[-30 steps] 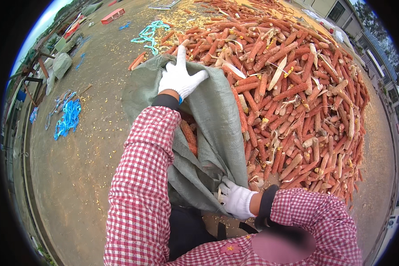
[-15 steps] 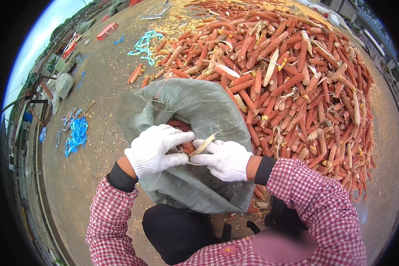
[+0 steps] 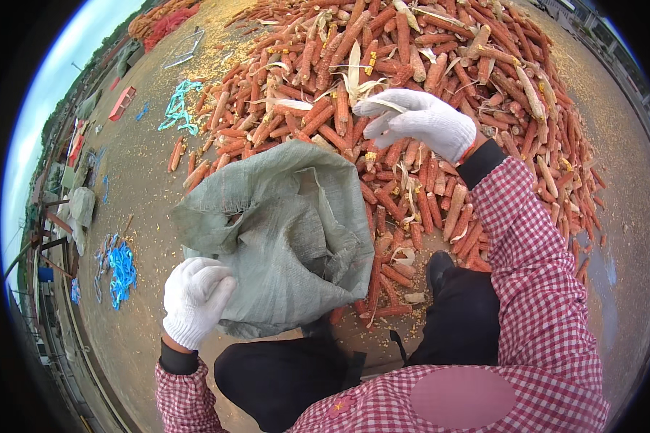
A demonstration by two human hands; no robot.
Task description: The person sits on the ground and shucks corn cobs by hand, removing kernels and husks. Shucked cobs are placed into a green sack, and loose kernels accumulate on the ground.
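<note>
Yellow corn kernels (image 3: 148,189) speckled the hard outdoor ground (image 3: 97,209) all round the crouching person. Half a second earlier the two gloved hands had met over the sack's mouth, around a cob and a strip of dry husk; now they had parted, so the work was, to judge by this, no longer at the mouth but split between sack and heap.

The left hand (image 3: 198,299) was low at the sack's near left edge, fingers loosely curled and thumb toward the cloth; whether it pinched the fabric could not be told. Its wrist was upright above a short stretch of checked left sleeve (image 3: 184,404). The right hand (image 3: 422,121) hung over the cobs, arm reaching far and inward, fingers stretched leftward and close together. A pale strip seemed to lie along them, but a firm pinch could not be made out.

Between the hands sagged the grey-green woven sack (image 3: 263,289), just beyond the knees, its folds now covering most of what its mouth had shown. Far and right of it spread the heap of red shelled corncobs (image 3: 513,86). Farther left lay tangled turquoise strapping (image 3: 183,107) and, nearer, bright blue strapping (image 3: 123,273).
</note>
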